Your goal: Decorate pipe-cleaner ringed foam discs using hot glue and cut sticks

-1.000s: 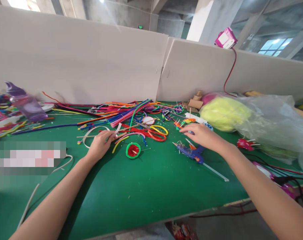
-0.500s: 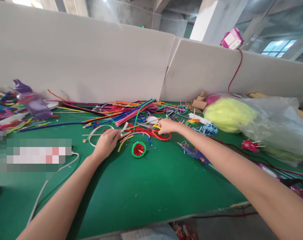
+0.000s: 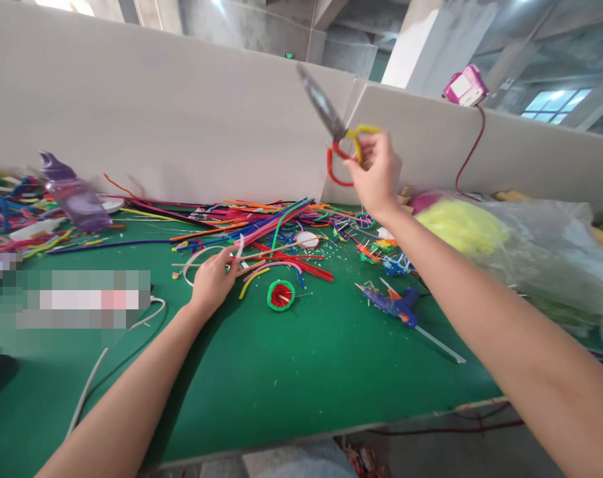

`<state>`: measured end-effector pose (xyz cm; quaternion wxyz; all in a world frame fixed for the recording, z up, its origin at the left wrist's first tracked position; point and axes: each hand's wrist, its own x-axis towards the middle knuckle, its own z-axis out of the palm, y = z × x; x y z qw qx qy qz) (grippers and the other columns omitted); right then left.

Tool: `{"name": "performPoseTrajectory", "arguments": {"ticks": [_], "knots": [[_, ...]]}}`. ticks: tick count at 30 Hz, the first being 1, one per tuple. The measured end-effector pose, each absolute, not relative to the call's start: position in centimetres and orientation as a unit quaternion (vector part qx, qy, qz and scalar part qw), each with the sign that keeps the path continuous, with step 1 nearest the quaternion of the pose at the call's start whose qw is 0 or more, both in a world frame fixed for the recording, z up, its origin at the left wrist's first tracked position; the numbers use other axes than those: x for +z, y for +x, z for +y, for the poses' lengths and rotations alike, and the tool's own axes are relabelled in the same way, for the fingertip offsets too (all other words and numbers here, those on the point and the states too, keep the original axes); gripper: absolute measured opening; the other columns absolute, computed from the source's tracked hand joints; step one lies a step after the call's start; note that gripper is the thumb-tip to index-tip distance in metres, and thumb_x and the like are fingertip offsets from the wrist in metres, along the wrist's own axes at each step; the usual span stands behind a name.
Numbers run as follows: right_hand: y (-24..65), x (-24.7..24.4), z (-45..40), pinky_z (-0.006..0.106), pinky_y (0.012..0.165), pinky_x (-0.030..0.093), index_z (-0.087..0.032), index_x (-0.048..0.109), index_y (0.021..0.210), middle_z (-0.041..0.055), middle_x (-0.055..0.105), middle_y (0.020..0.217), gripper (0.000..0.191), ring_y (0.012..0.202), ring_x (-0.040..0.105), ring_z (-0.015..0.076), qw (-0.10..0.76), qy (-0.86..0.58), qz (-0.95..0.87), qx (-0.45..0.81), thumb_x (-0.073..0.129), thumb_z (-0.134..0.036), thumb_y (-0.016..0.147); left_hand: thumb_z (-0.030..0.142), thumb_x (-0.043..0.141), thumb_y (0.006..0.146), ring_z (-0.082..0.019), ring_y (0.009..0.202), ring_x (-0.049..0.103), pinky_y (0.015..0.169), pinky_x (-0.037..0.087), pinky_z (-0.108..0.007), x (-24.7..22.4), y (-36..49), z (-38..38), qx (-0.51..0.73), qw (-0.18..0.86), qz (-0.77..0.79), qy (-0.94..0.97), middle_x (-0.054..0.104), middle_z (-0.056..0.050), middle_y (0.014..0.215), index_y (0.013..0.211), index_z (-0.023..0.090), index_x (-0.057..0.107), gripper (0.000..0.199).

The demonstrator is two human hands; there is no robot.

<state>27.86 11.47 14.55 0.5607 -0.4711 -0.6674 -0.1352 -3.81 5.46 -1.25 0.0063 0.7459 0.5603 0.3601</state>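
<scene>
Raised in front of the pale partition, my right hand (image 3: 379,174) grips a pair of scissors (image 3: 326,109) by the red and yellow handles. The blades point up and to the left and look closed. My left hand (image 3: 214,277) is low over the green table, fingers pinched on a narrow white strip (image 3: 241,246). A thin wooden stick (image 3: 276,249) extends right from beside those fingers; whether they hold it too is unclear. To the right of that hand lies a small round piece with a green rim and red middle (image 3: 281,296).
Pipe cleaners (image 3: 261,222) are heaped along the partition (image 3: 156,113). A purple bottle (image 3: 77,199) stands left. A blue glue gun (image 3: 391,304) lies right of centre, near a plastic bag (image 3: 540,245) with yellow stuffing. A white cable (image 3: 89,378) crosses the table's left side.
My right hand has lifted the scissors from among the pipe cleaners, up and to the right. My left hand stays nearly in place with the white strip. The view has shifted slightly.
</scene>
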Motion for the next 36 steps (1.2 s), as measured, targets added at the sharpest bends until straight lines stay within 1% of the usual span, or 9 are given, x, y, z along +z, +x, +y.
{"name": "performPoseTrajectory", "arguments": {"ticks": [4,7,9,13,15,21,26,31,36], "knots": [[27.1,17.4,10.8,0.027,0.079,0.050,-0.016,0.043,0.110,0.0073,0.062,0.099,0.028,0.085,0.064,0.0118,0.641,-0.439,-0.623,-0.086,0.055,-0.015,0.084,0.024,0.052,0.088,-0.027,0.095,0.062,0.085,0.047,-0.039,-0.8,-4.1,5.5,0.393,-0.054,0.549,0.736,0.071,-0.010,0.095,0.121,0.018,0.059,0.035],[25.7,16.3,9.2,0.027,0.072,0.052,-0.018,0.043,0.112,0.0060,0.066,0.098,0.027,0.077,0.068,0.0115,0.651,-0.453,-0.606,0.051,0.052,-0.017,0.087,0.028,0.058,0.085,-0.029,0.107,0.054,0.094,0.042,-0.046,-0.2,-3.8,5.2,0.404,-0.123,0.491,0.762,0.064,-0.013,0.111,0.090,0.021,0.072,0.016],[24.7,14.1,7.6,0.028,0.068,0.055,-0.019,0.045,0.107,0.0044,0.066,0.092,0.026,0.075,0.070,0.0145,0.648,-0.464,-0.589,0.135,0.056,-0.019,0.083,0.029,0.060,0.084,-0.029,0.107,0.052,0.094,0.042,-0.047,0.1,-3.2,4.7,0.381,-0.121,0.457,0.795,0.064,-0.010,0.107,0.076,0.023,0.073,0.016],[22.8,8.7,4.5,0.031,0.064,0.059,-0.019,0.047,0.093,0.0012,0.064,0.079,0.030,0.066,0.070,0.0170,0.622,-0.473,-0.553,0.289,0.067,-0.023,0.072,0.026,0.063,0.082,-0.034,0.118,0.046,0.095,0.039,-0.053,-0.2,-2.2,3.9,0.279,-0.099,0.449,0.843,0.064,-0.010,0.115,0.090,0.026,0.075,0.014],[22.1,6.7,3.6,0.031,0.063,0.059,-0.019,0.048,0.090,-0.0008,0.063,0.074,0.032,0.061,0.069,0.0156,0.615,-0.469,-0.540,0.331,0.070,-0.023,0.068,0.022,0.062,0.082,-0.035,0.118,0.046,0.095,0.039,-0.055,-0.5,-2.1,3.9,0.262,-0.097,0.459,0.843,0.064,-0.011,0.115,0.088,0.025,0.075,0.015],[20.7,4.5,2.9,0.031,0.064,0.059,-0.017,0.050,0.089,-0.0009,0.065,0.076,0.038,0.060,0.068,0.0148,0.612,-0.456,-0.490,0.421,0.075,-0.025,0.061,0.016,0.056,0.083,-0.032,0.105,0.052,0.086,0.045,-0.049,-0.8,-2.3,4.3,0.279,-0.091,0.476,0.829,0.066,-0.013,0.103,0.077,0.018,0.069,0.015],[20.1,4.0,2.1,0.032,0.066,0.060,-0.018,0.054,0.085,-0.0015,0.067,0.071,0.035,0.061,0.070,0.0170,0.602,-0.440,-0.437,0.504,0.076,-0.027,0.059,0.022,0.056,0.085,-0.024,0.088,0.055,0.083,0.046,-0.041,0.2,-1.5,3.9,0.456,-0.036,0.492,0.741,0.062,-0.008,0.086,0.074,0.019,0.058,0.012],[19.4,3.8,1.0,0.032,0.065,0.061,-0.019,0.054,0.084,-0.0025,0.067,0.067,0.036,0.059,0.070,0.0175,0.590,-0.440,-0.417,0.533,0.077,-0.028,0.059,0.030,0.050,0.091,-0.014,0.064,0.058,0.061,0.047,-0.027,1.4,0.1,1.9,0.580,0.194,0.422,0.669,0.060,0.001,0.070,0.084,0.020,0.054,0.012],[18.5,3.3,0.6,0.035,0.065,0.061,-0.020,0.052,0.090,-0.0009,0.070,0.071,0.036,0.064,0.072,0.0205,0.578,-0.447,-0.439,0.523,0.075,-0.029,0.063,0.031,0.055,0.089,-0.013,0.063,0.061,0.061,0.048,-0.026,0.9,0.9,1.3,0.535,0.215,0.400,0.712,0.066,0.001,0.073,0.099,0.021,0.062,0.016]]}}
